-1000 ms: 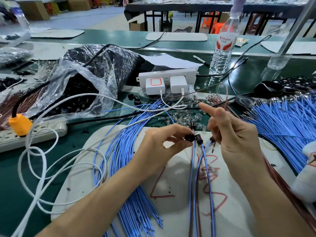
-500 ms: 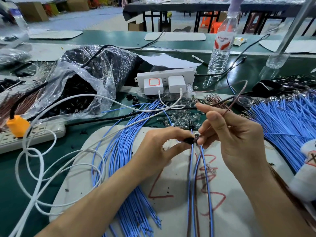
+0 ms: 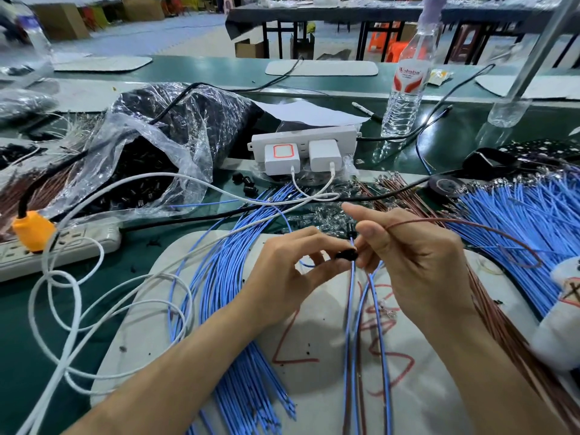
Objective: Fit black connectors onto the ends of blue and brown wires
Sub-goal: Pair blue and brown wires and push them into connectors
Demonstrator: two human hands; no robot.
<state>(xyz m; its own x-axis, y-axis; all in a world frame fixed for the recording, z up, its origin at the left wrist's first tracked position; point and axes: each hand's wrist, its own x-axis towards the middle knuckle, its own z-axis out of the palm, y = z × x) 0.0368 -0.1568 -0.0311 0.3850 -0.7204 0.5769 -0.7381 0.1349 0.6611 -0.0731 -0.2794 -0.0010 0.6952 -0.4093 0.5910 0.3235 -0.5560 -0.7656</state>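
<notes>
- Where the two hands meet above the white mat [image 3: 314,397], the left hand [image 3: 292,274] pinches a black connector [image 3: 346,255] between its curled thumb and fingertips.
- The right hand [image 3: 420,265] pinches a brown wire [image 3: 477,223] beside its thumb, with the forefinger held out straight to the left. The wire arcs off to the right and loops down.
- The wire's near end is hidden behind the fingers, so I cannot tell whether it sits in the connector.
- Several hanging blue wires [image 3: 351,309] run from the meeting point toward the viewer across the mat's red scribbles. A second connector [image 3: 351,228] stands just above the first.
- A loose blue wire bundle [image 3: 219,287] lies on the mat's left side, and a larger blue wire pile [image 3: 527,211] fans out on the right. A brown wire bundle [image 3: 502,321] runs along the mat's right edge.
- Beyond the hands, on the green bench [image 3: 18,340], are a clear plastic bag [image 3: 150,146] of black parts, a white socket block [image 3: 301,142] with two chargers and a water bottle [image 3: 406,89]. At left is a power strip [image 3: 78,246] with an orange plug [image 3: 33,233].
</notes>
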